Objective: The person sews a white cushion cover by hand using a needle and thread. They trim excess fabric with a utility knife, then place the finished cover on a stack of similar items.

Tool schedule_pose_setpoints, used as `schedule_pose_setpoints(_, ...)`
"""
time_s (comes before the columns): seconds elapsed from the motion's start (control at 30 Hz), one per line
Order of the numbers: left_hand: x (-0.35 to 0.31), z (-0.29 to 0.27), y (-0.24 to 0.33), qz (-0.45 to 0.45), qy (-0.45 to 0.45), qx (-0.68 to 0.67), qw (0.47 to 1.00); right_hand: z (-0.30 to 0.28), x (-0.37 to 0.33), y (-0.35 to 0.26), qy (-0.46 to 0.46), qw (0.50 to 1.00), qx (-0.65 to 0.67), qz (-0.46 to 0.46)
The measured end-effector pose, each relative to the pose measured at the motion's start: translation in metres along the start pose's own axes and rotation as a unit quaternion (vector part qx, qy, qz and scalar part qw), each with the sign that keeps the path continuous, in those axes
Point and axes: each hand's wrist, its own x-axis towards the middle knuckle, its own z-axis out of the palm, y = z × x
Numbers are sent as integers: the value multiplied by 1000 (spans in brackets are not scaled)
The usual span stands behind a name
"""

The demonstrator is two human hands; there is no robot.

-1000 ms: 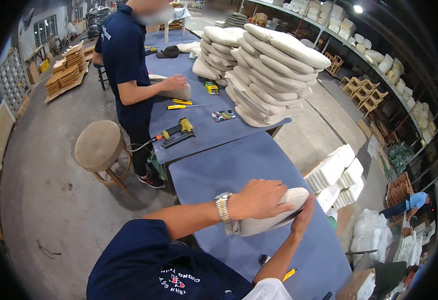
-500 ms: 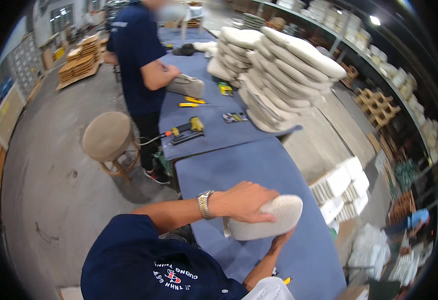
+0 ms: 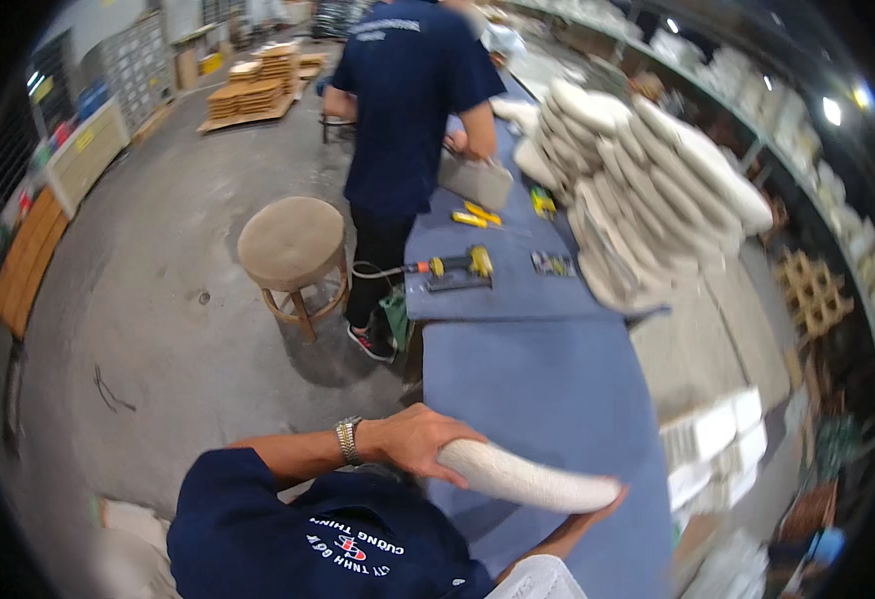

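"Cream-coloured, curved, fabric-covered pad [image 3: 527, 477]: where do you have it?"

"I have it over the near blue-topped table section [image 3: 537, 379], held between both bare hands and turned edge-on to my camera. From here I can't tell whether it touches the tabletop."

"And the fingers?"

"My left hand [image 3: 420, 440], with a silver-and-gold metal wristwatch [image 3: 349, 440] behind it, pinches the pad's left end between thumb and fingers. My right hand [image 3: 597, 507] is against the other end, its fingers mostly hidden by the pad, so I can't tell whether they're spread or pressed together."

"What else is on your feed?"

"On the far blue-topped table section [image 3: 517, 299] I see a yellow-and-black air-powered nail gun [image 3: 457, 268] lying on its side with a hose attached, two yellow-handled tools [image 3: 472, 218] beyond it, and a tall, leaning stack of pale cushions [image 3: 657, 190] along the right side."

"Anyone nearby?"

"One co-worker in a navy short-sleeved shirt [image 3: 413, 110] stands at that section's left side, near a grey, block-shaped padded piece [image 3: 479, 183]. Left of the co-worker's legs I see a round, beige-topped wooden stool [image 3: 291, 240] on the grey concrete floor [image 3: 198, 399]."
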Motion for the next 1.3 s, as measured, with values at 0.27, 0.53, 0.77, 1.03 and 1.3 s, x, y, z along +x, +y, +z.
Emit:
schedule_pose_setpoints(0.27,3,130,-59,-59,-155,66,984,-68,47,-30,14,918,-377,-123)
schedule_pose_setpoints(0.53,73,187,-2,-6,-298,111,948,-33,-54,-11,113,819,-511,-234)
schedule_pose_setpoints(0.77,110,220,8,12,-249,85,965,24,-122,4,75,785,-576,-213)
schedule_pose_setpoints(1.03,122,216,8,-52,-272,139,951,15,-28,-12,74,794,-587,-139)
schedule_pose_setpoints(1.3,129,213,12,-36,-281,95,954,-51,53,-32,66,952,-298,-11)
